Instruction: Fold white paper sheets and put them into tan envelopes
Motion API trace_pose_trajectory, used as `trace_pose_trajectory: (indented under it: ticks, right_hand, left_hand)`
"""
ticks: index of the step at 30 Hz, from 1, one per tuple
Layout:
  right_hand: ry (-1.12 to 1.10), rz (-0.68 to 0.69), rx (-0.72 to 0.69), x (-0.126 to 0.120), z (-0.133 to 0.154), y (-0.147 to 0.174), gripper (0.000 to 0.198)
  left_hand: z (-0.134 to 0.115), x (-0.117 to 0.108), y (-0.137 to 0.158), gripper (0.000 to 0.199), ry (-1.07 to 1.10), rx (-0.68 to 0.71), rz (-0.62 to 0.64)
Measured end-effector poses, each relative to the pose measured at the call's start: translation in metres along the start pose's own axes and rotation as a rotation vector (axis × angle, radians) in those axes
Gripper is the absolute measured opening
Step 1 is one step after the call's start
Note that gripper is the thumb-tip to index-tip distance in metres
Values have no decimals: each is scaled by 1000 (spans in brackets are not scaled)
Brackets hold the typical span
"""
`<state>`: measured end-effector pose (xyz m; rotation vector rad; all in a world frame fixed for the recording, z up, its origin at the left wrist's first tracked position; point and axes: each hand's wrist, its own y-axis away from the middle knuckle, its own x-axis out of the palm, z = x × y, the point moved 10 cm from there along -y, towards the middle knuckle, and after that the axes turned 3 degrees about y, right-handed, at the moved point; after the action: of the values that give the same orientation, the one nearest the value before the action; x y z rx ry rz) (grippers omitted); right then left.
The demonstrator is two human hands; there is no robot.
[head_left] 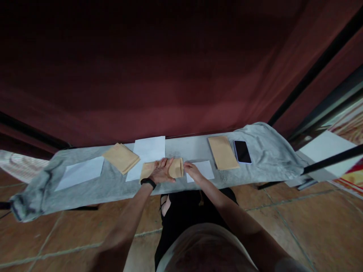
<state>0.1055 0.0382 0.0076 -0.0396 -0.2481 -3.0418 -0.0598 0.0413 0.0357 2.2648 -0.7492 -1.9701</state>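
Observation:
My left hand (162,172), with a black band at the wrist, presses flat with spread fingers on a folded brown paper piece (177,169). It looks like an envelope or bag; which one, I cannot tell. Just off its right end is my right hand (193,170), fingers drawn together with nothing visible in them. Whether the fingertips touch the paper's edge is unclear. Beneath and beside that hand lies a small white sheet (206,170). A larger white sheet (150,148) reaches under the brown paper from behind.
Folded brown paper (120,157) and another white sheet (82,173) lie to the left. Rightward are a flat brown paper piece (224,153) and a phone (242,152). A grey cloth (269,158) covers the narrow table, which stands against a dark red panel (181,94).

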Motion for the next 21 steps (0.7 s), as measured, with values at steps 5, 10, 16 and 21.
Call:
trace_pose_trajectory:
  ticks: [5, 10, 16, 21]
  right_hand:
    - [-62, 37, 53, 19, 5, -5, 17]
    - [-119, 139, 159, 31, -2, -2, 21]
    - [-168, 230, 252, 47, -8, -1, 31]
    - [-176, 237, 259, 57, -2, 0, 39]
  left_hand:
    - [-4, -7, 5, 131, 20, 31, -73]
    - [-9, -14, 13, 127, 22, 74, -211]
    - [-21, -19, 17, 122, -35, 179, -304]
    - [-23, -22, 22, 120, -58, 206, -305]
